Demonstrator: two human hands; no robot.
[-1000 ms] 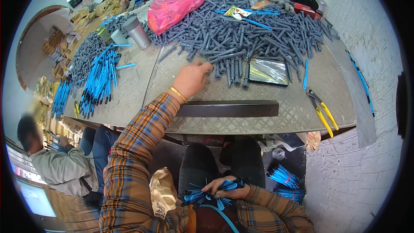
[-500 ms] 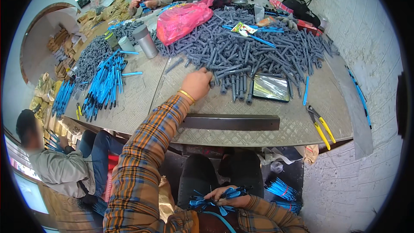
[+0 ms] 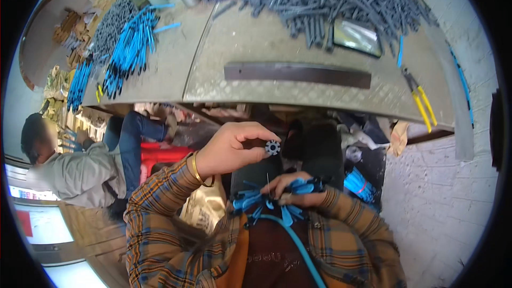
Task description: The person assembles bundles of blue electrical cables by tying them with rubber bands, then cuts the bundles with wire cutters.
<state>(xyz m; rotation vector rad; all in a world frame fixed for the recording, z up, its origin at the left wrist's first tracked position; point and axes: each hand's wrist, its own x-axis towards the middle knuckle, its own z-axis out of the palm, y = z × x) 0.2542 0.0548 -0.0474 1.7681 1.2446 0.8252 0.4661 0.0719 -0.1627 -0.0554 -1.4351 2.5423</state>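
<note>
My left hand (image 3: pixel 232 146), a gold bangle on its wrist, pinches a grey plastic anchor-like tube (image 3: pixel 273 148) between thumb and fingers. Its end faces up, showing a notched ring with a hole. Below and to the right, in my lap, my right hand (image 3: pixel 296 189) is closed round a splayed bunch of blue strips with dark ends (image 3: pixel 253 197). A thin needle-like piece (image 3: pixel 268 181) stands up by its fingertips. The two hands are apart.
On the table (image 3: pixel 165 74) lie a heap of grey tubes (image 3: pixel 330 0), a pile of blue strips (image 3: pixel 130 45), a dark metal bar (image 3: pixel 298 73), yellow-handled pliers (image 3: pixel 421 101) and a flat shiny-topped box (image 3: pixel 357 37). A seated person (image 3: pixel 80 176) works at the left.
My left hand has come back from the heap of tubes to above my lap, now with a grey tube in it. The view has tilted downward. My right hand keeps the blue strips.
</note>
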